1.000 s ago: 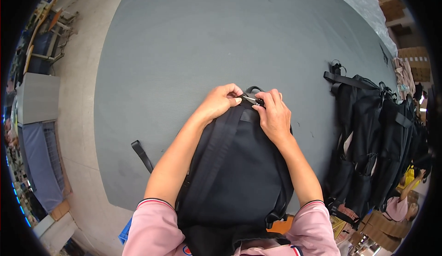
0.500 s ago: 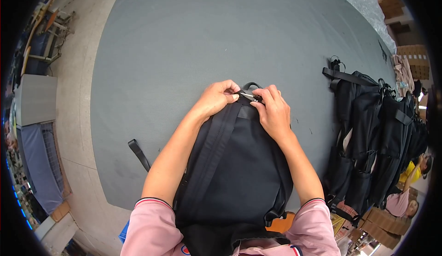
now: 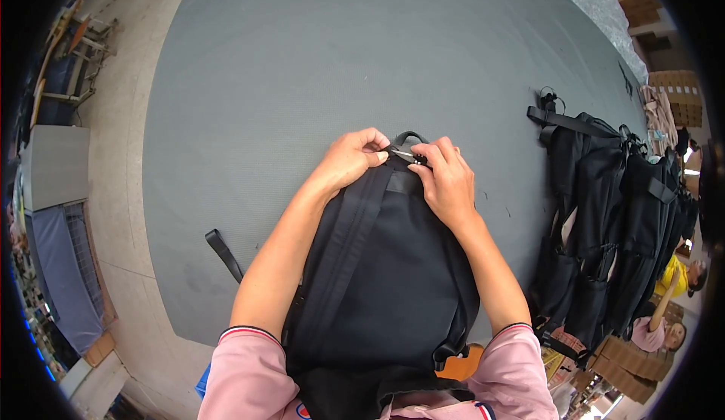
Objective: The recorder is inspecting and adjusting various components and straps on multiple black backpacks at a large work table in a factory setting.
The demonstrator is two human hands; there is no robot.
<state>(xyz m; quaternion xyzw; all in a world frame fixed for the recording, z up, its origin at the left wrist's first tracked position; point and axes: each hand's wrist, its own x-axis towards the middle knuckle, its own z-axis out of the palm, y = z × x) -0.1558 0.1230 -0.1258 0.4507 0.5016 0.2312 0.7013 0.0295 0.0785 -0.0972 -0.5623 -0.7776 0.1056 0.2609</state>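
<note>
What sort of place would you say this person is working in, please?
Probably a bag workshop or factory floor. A large grey worktable holds a black backpack under both hands, a row of matching black backpacks lies to the right, and stacked cardboard boxes stand beyond.

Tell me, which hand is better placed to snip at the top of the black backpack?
Probably the right hand: it seems to hold small scissors at the black backpack top, beside the carry loop. The left hand only pinches the fabric there, steadying it.
</note>
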